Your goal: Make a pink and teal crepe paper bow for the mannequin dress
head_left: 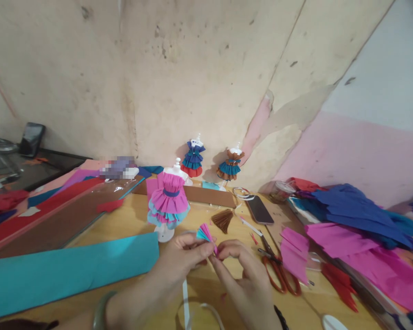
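Head camera view shows, at the far left, a dark phone (pixel 32 139) that leans upright near the wall. Next to it on the right, a long turquoise strip (pixel 75 272) lies flat on the wooden tabletop (pixel 124 224). Behind the strip's right end stands a small white dress form (pixel 168 199), wearing a pink dress with turquoise layers and a dark belt. In the lower middle, the two hands are close together: the left hand (pixel 184 256) pinches a small pleated pink-and-turquoise piece (pixel 205 233), and the fingers of the right hand (pixel 245 275) close at its narrow lower end. The coloured fan of this piece points up and to the left. Just behind lies a brown pleated piece (pixel 222 221). More to the right are scissors (pixel 278 270) with orange handles, and pink paper (pixel 295 254) beside them.
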### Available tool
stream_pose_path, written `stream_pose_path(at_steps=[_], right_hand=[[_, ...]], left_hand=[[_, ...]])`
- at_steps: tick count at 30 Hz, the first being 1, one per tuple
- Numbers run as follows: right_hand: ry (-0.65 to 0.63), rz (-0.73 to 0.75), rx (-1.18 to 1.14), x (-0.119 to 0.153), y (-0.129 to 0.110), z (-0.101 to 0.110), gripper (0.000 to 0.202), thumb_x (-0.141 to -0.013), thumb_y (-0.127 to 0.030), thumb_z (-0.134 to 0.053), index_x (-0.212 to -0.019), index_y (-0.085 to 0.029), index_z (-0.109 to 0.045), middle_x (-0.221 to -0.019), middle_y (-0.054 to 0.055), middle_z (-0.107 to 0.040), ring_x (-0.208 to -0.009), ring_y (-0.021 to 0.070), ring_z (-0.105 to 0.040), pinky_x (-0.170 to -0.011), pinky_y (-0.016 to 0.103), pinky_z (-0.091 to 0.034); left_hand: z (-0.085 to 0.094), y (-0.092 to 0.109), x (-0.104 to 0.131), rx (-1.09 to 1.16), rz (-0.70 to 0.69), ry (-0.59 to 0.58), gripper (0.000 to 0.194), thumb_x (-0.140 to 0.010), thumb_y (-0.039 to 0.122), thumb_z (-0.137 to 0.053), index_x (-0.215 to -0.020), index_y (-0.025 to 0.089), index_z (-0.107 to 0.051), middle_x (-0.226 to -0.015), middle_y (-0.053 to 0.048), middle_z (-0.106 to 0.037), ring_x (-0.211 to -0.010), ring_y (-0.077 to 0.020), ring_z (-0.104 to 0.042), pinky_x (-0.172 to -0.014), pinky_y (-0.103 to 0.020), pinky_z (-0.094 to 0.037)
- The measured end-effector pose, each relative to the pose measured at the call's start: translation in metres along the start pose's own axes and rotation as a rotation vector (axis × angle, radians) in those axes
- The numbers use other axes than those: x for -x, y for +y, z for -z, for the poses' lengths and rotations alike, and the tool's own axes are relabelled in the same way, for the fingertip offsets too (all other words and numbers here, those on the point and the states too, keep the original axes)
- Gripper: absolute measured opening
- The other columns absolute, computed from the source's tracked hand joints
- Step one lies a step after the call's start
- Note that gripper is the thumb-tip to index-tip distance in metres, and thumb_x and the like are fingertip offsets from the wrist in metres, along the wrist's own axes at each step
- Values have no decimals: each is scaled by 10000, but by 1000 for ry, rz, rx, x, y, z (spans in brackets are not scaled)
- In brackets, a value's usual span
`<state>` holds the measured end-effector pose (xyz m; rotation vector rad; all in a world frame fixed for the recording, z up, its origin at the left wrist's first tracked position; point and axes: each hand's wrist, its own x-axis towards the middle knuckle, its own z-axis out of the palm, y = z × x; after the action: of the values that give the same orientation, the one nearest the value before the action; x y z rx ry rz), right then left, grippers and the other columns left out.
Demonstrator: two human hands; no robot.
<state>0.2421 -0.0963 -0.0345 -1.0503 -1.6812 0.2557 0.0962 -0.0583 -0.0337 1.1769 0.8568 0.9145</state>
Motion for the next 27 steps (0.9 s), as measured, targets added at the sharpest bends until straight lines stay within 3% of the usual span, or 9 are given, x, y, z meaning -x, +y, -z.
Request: stream_pose_path(at_steps=[4,10,14,20,24,27], right_hand=[[-67,-29,-45,-1,-2,0,118,-844,-199,-644,-773,-224,-552,-783,22,-632,-758,180,-615,-689,283,-489],[-98,-271,-196,-15,7,17,131,-885,-329,-589,-856,-207,-624,-780,28,-626,-748,174,-601,-687,283,-491],[-170,-445,-388,-18,16,18,336,-798,-390,-693,-1072,-211,-618,-928,60,-665,-802,181,-627,-720,302,-534],[-137,-448,-434,-21,19,17,353,-796,-396,-694,-1082,-207,-611,-883,50,-667,-816,178,-649,-751,310,-549],[-111,-385,-237,-31,49,33,288,-847,-372,-601,-1066,-185,-607,-915,65,-680,-830,187,-657,-783,333,-544],[-346,-346,228,-32,82,47,202,-809,-213,-556,-979,-175,-659,-930,83,-720,-858,222,-667,-786,363,-521]], left_hand=[[1,9,0,154,43,26,290,-658,441,-728,-686,169,-632,-673,-2,-597,-662,-135,-540,-659,-269,-446],[3,19,2,-257,-104,-72,192,-733,338,-572,-641,169,-566,-646,2,-564,-660,-143,-517,-628,-262,-394],[1,14,6,-599,-224,5,153,-747,230,-523,-603,185,-494,-642,15,-509,-686,-150,-510,-635,-255,-384],[3,8,7,-812,-378,41,94,-755,165,-514,-705,204,-583,-771,-19,-625,-797,-188,-580,-734,-271,-436],[7,8,5,-816,-363,54,141,-768,167,-508,-823,202,-634,-888,-45,-673,-873,-211,-600,-793,-303,-439],[9,8,2,-728,-308,53,148,-780,199,-503,-854,188,-630,-885,-40,-657,-871,-202,-588,-780,-302,-431]])
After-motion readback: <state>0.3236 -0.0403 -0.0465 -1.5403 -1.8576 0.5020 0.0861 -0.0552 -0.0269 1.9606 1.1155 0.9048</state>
